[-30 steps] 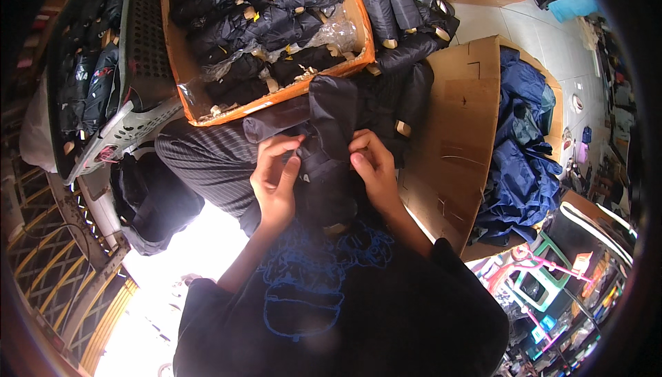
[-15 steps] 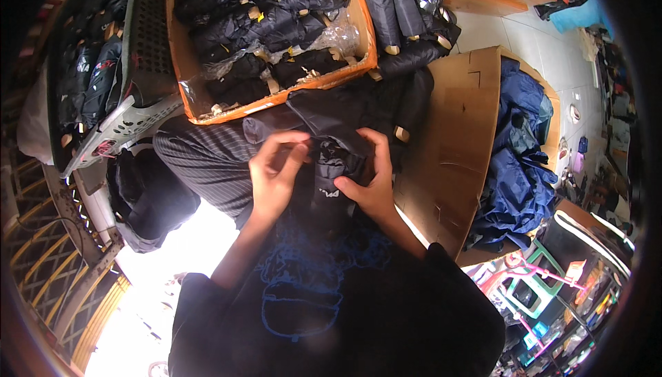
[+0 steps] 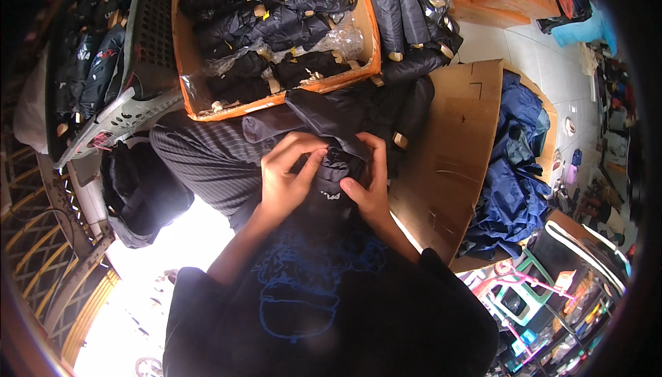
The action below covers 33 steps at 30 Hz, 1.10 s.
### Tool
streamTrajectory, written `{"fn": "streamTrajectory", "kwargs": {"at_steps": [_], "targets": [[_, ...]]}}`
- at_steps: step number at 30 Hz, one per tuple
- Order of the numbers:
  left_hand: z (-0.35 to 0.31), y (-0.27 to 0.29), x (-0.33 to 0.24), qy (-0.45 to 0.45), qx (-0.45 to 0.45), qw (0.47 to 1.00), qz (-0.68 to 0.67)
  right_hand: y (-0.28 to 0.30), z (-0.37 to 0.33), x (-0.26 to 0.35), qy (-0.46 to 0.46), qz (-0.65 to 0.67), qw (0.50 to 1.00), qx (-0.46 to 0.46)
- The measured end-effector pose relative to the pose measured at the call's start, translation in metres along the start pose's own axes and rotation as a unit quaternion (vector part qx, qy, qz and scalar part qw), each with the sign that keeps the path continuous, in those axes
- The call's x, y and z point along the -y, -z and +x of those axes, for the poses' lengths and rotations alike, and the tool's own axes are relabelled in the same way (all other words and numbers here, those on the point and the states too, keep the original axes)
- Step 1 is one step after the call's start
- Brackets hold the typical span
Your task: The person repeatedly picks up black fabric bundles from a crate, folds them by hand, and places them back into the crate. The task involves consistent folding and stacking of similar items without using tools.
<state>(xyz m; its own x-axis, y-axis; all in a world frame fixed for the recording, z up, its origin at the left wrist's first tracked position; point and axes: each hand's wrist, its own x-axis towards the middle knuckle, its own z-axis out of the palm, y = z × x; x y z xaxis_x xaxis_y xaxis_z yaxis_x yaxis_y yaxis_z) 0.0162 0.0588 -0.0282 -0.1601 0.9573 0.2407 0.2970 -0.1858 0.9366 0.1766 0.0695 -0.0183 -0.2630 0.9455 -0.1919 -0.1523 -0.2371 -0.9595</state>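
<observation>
A black nylon pouch or sleeve (image 3: 336, 171) with a small white print is between my two hands, its gathered upper end facing up. My right hand (image 3: 372, 187) wraps round its right side, thumb on the front. On the other side, my left hand (image 3: 288, 174) has thumb and forefinger pinched together at the gathered fabric. A flat black fabric strip (image 3: 321, 118) extends from the top of it across my lap. Dark folds hide what is inside the pouch.
An orange-edged carton (image 3: 276, 98) full of rolled black bundles stands ahead, with more bundles (image 3: 396, 15) beside it. A grey perforated crate (image 3: 152, 53) is at left. To the right, a cardboard box (image 3: 448, 163) holds crumpled blue fabric (image 3: 514, 177). A black bag (image 3: 148, 194) lies at lower left.
My left hand has moved right and its fingertips have closed on the pouch's gathered end. My right hand keeps its hold. The view has shifted slightly.
</observation>
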Motion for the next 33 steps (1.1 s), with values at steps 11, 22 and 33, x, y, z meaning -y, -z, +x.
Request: {"fn": "streamTrajectory", "kwargs": {"at_steps": [11,22,33], "targets": [[-0.017,-0.002,-0.012,-0.098,-0.060,0.993,0.018,-0.007,-0.004,0.005,-0.029,-0.049,0.998,-0.026],[-0.012,0.002,-0.015,0.023,-0.009,0.999,-0.046,-0.001,-0.002,0.002,0.069,-0.139,0.987,-0.032],[-0.015,0.002,-0.007,-0.026,-0.027,0.998,0.054,0.008,0.003,0.016,0.207,-0.380,0.901,-0.025]]}}
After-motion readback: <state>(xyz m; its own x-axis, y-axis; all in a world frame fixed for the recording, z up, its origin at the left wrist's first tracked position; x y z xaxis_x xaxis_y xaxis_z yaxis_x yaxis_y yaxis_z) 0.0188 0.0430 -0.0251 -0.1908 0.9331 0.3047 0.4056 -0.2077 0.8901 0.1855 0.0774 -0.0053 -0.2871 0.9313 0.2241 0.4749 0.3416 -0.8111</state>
